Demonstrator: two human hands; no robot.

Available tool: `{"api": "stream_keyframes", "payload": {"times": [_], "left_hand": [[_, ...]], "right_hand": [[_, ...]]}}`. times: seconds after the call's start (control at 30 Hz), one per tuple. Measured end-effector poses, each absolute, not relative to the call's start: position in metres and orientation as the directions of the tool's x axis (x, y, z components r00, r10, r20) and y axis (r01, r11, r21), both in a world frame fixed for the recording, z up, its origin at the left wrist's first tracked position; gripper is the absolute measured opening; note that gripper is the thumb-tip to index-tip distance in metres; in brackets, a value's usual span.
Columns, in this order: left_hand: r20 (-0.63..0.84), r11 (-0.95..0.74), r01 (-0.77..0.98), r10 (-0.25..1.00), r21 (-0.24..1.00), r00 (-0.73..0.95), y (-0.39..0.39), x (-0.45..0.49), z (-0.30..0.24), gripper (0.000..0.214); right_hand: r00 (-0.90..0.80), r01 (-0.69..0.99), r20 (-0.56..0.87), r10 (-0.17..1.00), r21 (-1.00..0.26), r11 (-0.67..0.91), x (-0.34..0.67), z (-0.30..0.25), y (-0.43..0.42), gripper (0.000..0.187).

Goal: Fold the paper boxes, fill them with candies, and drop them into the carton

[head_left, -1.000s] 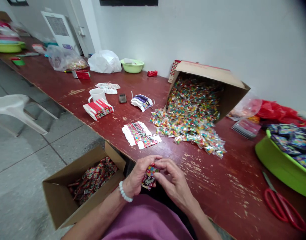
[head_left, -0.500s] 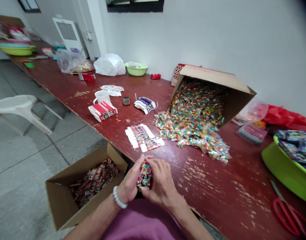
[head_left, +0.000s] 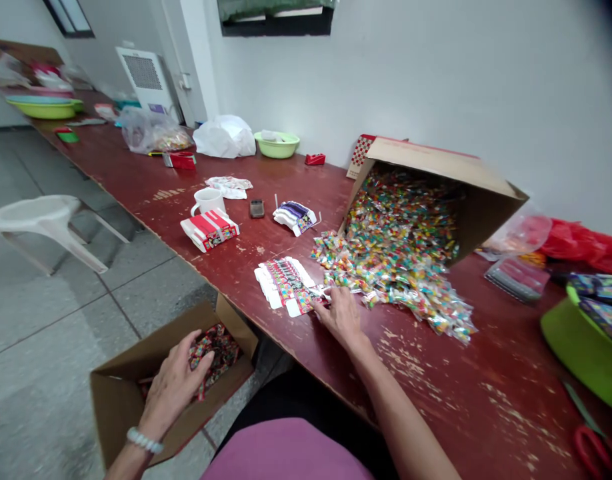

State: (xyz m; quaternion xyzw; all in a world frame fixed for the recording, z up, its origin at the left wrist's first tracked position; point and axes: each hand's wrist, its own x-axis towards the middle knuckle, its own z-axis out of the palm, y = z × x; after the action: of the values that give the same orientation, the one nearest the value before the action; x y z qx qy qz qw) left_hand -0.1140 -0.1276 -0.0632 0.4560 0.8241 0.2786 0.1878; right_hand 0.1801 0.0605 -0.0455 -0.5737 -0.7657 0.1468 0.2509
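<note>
My left hand (head_left: 179,377) is over the cardboard box (head_left: 111,407) on the floor side, its thumb and fingers apart. Small printed candy boxes (head_left: 221,347), red and black, are piled inside. One patterned piece shows between thumb and fingertips; whether it touches them is hard to see. On the table, my right hand (head_left: 340,317) has its thumb and fingertips on the end of a printed flat carton (head_left: 302,303), at the near right of a fanned stack of flat cartons (head_left: 281,277). Wrapped candies (head_left: 396,267) spill beside that hand from a tipped carton (head_left: 441,157).
Left along the red table (head_left: 236,267) are a red-white carton bundle (head_left: 209,229), a white mug (head_left: 207,200), a small dark device (head_left: 257,209) and a purple bundle (head_left: 295,217). At right are a green basin (head_left: 576,347) and red scissors (head_left: 593,447). A white stool (head_left: 41,220) stands left.
My hands have parted from the small candy box they held together. The left moved down-left over the floor box; the right reached forward to the flat cartons. The view shifted slightly.
</note>
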Motion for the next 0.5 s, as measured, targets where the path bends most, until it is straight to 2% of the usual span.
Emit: {"api": "stream_keyframes", "payload": {"times": [0.07,0.23,0.33,0.4,0.5], "left_hand": [[-0.013,0.355,0.687,0.893,0.634,-0.449,-0.122,-0.107,-0.062,0.058],[0.229,0.090,0.794,0.932,0.601,-0.280,-0.084,-0.056,-0.045,0.040],[0.332,-0.058,0.833,0.930,0.550,-0.154,-0.057,-0.027,-0.036,0.037],[0.319,-0.126,0.818,0.945,0.562,-0.073,-0.040,-0.012,-0.035,0.037],[0.236,-0.146,0.761,0.972,0.632,-0.009,-0.019,0.009,-0.037,0.042]], "right_hand": [[-0.188,0.821,0.182,0.965,-0.510,0.256,0.174,-0.051,0.064,0.028],[-0.170,0.833,0.120,0.978,-0.512,0.207,0.170,-0.058,0.059,0.017],[-0.157,0.834,0.123,0.980,-0.514,0.199,0.179,-0.059,0.059,0.035],[-0.155,0.830,0.122,0.980,-0.521,0.197,0.186,-0.059,0.059,0.042],[-0.168,0.812,0.118,0.979,-0.547,0.205,0.193,-0.059,0.059,0.036]]}}
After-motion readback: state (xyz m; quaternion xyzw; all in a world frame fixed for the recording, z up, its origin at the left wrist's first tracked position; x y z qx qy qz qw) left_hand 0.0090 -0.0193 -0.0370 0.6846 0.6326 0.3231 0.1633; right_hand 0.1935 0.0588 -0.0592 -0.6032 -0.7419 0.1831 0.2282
